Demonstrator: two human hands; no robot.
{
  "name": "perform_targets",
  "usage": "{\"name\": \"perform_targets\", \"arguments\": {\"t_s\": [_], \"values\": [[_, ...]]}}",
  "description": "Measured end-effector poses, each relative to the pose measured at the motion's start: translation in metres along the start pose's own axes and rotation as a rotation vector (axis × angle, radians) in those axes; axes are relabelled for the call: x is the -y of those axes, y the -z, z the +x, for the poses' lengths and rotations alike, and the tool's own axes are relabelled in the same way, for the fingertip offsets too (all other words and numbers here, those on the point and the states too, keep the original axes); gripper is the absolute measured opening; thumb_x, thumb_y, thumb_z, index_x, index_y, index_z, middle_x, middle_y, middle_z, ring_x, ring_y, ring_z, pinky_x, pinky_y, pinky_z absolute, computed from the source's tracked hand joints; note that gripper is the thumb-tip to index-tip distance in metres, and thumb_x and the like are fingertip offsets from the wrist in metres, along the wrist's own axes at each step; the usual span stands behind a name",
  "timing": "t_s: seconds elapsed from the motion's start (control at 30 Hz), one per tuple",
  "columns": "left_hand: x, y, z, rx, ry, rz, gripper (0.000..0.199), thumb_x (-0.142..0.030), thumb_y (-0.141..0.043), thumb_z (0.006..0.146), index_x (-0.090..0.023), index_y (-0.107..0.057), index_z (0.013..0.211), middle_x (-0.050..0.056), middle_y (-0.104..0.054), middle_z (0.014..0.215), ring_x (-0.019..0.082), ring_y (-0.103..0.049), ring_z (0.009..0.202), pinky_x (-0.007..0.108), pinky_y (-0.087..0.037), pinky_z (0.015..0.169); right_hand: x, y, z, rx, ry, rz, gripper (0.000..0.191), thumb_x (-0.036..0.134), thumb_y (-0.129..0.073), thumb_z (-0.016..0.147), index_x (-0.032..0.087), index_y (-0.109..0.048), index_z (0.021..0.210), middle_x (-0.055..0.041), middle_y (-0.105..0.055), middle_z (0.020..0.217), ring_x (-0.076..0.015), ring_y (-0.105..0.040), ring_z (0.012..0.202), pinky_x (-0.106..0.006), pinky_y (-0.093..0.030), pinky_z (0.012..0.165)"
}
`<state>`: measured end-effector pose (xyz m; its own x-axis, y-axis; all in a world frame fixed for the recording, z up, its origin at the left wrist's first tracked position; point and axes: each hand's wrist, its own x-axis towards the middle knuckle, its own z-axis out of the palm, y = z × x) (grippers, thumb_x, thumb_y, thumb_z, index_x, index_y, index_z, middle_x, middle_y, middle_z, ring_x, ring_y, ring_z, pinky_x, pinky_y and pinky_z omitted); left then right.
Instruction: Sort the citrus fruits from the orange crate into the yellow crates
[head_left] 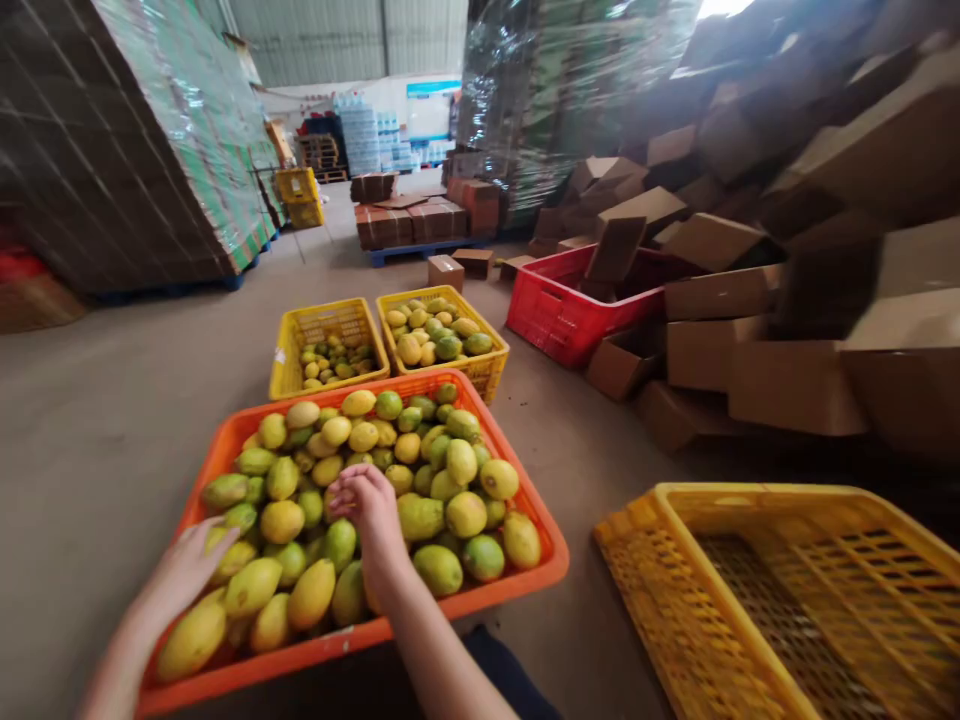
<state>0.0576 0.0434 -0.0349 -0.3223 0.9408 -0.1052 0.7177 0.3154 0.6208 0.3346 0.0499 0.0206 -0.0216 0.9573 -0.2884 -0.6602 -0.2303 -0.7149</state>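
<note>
A wide orange crate [499,592] in front of me is filled with yellow and green lemons [311,592]. At the crate's left side, my left hand [184,568] has its thumb and fingers bent around a yellow-green lemon [217,540]. My right hand [373,510] is over the middle of the pile, its fingers curled together and pointing left. Its palm side is hidden, so anything inside it cannot be seen. Green lemons lie just below and left of that hand.
Two yellow crates holding lemons, a left one [276,375] and a right one [495,372], stand beyond the orange crate. An empty yellow crate [750,490] sits at right. Behind it are a red crate [551,320] and heaped cardboard boxes [795,385]. Wrapped pallet stacks [127,140] rise at left.
</note>
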Motion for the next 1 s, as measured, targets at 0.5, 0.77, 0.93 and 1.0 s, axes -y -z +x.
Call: {"name": "perform_targets", "arguments": {"t_s": [0.5, 0.77, 0.93, 1.0], "values": [[0.000, 0.051, -0.072, 0.066, 0.311, -0.291, 0.016, -0.022, -0.076, 0.078, -0.025, -0.066, 0.091, 0.010, -0.066, 0.133, 0.036, -0.041, 0.146, 0.045, -0.017, 0.127, -0.027, -0.024, 0.007, 0.007, 0.057, -0.369, 0.016, 0.032, -0.068, 0.063, 0.022, -0.064, 0.074, -0.0014, -0.070, 0.076, -0.0150, -0.063, 0.064, -0.027, -0.050, 0.060], [-0.009, 0.054, -0.079, 0.182, 0.442, -0.482, 0.025, -0.012, -0.081, 0.069, -0.024, -0.066, 0.085, 0.009, -0.070, 0.129, 0.037, -0.028, 0.154, 0.044, -0.016, 0.126, -0.111, -0.032, 0.034, 0.128, 0.150, -1.229, 0.023, 0.034, -0.065, 0.075, 0.020, -0.065, 0.093, -0.0113, -0.073, 0.100, -0.0280, -0.067, 0.097, -0.040, -0.051, 0.089], [-0.007, 0.056, -0.078, 0.176, 0.432, -0.616, 0.024, -0.008, -0.079, 0.070, -0.023, -0.066, 0.083, 0.010, -0.070, 0.129, 0.034, -0.022, 0.156, 0.040, -0.021, 0.125, -0.148, -0.026, 0.054, 0.138, 0.203, -1.640, 0.055, 0.036, -0.073, 0.079, 0.010, -0.058, 0.125, -0.0250, -0.066, 0.125, -0.0385, -0.060, 0.121, -0.046, -0.045, 0.102], [-0.005, 0.057, -0.078, 0.185, 0.413, -0.582, 0.022, -0.010, -0.080, 0.070, -0.022, -0.066, 0.083, 0.013, -0.068, 0.132, 0.035, -0.025, 0.155, 0.041, -0.017, 0.126, -0.154, -0.024, 0.059, 0.165, 0.193, -1.687, 0.057, 0.035, -0.071, 0.081, 0.007, -0.057, 0.128, -0.0263, -0.065, 0.125, -0.0379, -0.061, 0.121, -0.044, -0.045, 0.102]]}}
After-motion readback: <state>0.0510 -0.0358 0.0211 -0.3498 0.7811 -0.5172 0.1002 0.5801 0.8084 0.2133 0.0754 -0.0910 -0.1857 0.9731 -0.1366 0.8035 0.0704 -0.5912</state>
